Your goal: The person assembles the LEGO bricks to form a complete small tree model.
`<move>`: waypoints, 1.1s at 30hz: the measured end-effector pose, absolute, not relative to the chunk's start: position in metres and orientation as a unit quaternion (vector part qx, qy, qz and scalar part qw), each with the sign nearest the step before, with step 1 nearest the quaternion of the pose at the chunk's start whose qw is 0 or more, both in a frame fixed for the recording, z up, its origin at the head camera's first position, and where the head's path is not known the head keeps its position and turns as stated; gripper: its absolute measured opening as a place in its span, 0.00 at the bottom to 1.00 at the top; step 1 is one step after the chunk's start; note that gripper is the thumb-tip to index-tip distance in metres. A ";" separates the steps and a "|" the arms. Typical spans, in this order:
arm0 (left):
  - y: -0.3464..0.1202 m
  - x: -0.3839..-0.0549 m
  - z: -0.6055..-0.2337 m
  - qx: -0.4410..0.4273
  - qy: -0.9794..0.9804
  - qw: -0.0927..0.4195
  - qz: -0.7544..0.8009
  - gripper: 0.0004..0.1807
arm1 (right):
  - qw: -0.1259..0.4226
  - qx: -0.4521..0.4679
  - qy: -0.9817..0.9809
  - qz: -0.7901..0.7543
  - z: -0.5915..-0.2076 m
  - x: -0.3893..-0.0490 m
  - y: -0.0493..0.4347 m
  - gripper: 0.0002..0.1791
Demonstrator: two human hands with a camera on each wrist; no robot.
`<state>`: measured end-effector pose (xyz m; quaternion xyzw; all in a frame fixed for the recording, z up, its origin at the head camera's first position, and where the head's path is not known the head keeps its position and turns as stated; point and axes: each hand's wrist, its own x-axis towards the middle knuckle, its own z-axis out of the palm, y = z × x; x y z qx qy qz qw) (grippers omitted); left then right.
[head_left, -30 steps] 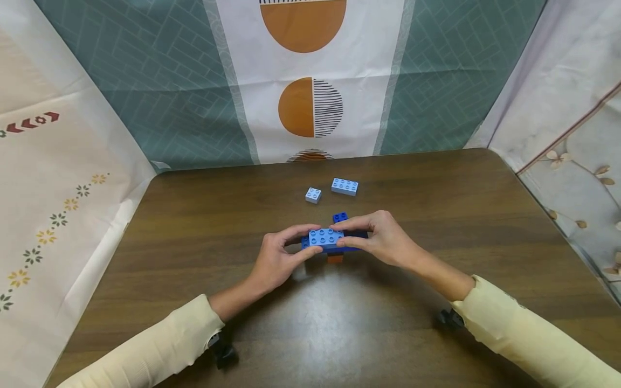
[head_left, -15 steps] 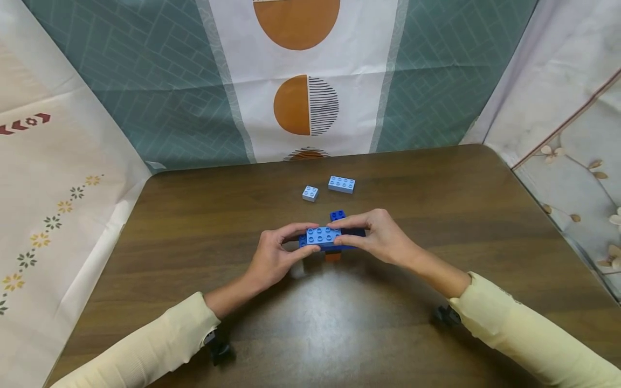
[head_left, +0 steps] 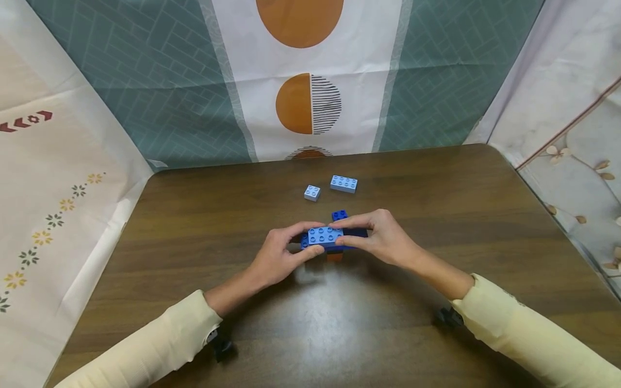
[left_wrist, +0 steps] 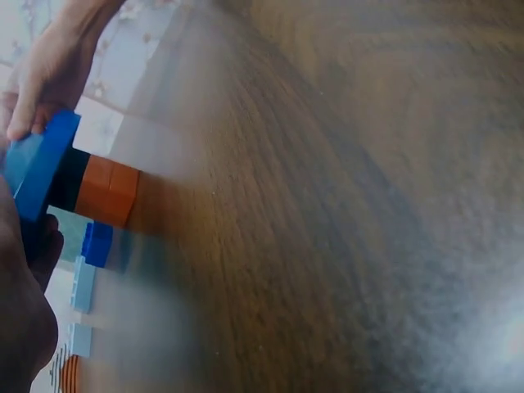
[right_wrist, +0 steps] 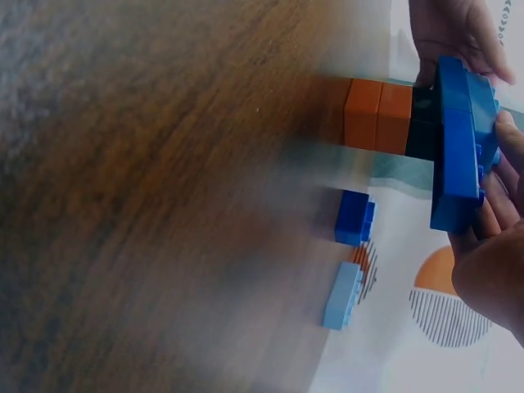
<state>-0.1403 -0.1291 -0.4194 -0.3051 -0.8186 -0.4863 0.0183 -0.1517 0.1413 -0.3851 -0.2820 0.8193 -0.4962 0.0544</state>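
A light blue brick [head_left: 324, 235] with two rows of studs sits on top of a stack, over a dark blue layer [right_wrist: 453, 168]. Below that layer come a dark teal brick [right_wrist: 422, 123] and two orange bricks [right_wrist: 377, 116], the lower one on the table. My left hand [head_left: 277, 254] pinches the light blue brick near its left end, thumb in front and fingers behind. At its right end my right hand [head_left: 383, 240] pinches it the same way. The right hand hides part of the dark blue layer in the head view.
Behind the stack, a small dark blue brick [head_left: 339, 215] stands on the wooden table [head_left: 218, 205]. Farther back lie a small light blue brick [head_left: 312, 193] and a longer light blue brick [head_left: 343, 184]. A patterned cloth [head_left: 184, 108] hangs beyond the table's far edge.
Both hands keep their hold on the light blue brick atop the stack, with only slight shifts of the left hand's fingers. The head view has drifted a little.
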 end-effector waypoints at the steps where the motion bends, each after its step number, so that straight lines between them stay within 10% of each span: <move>1: -0.128 -0.140 -0.419 -0.304 -0.820 0.016 -0.484 0.21 | 0.054 -0.283 0.819 -0.497 -0.385 -0.151 0.141 0.16; 33: -0.127 -0.139 -0.417 -0.278 -0.824 0.006 -0.493 0.22 | 0.079 -0.242 0.778 -0.574 -0.385 -0.202 0.156 0.25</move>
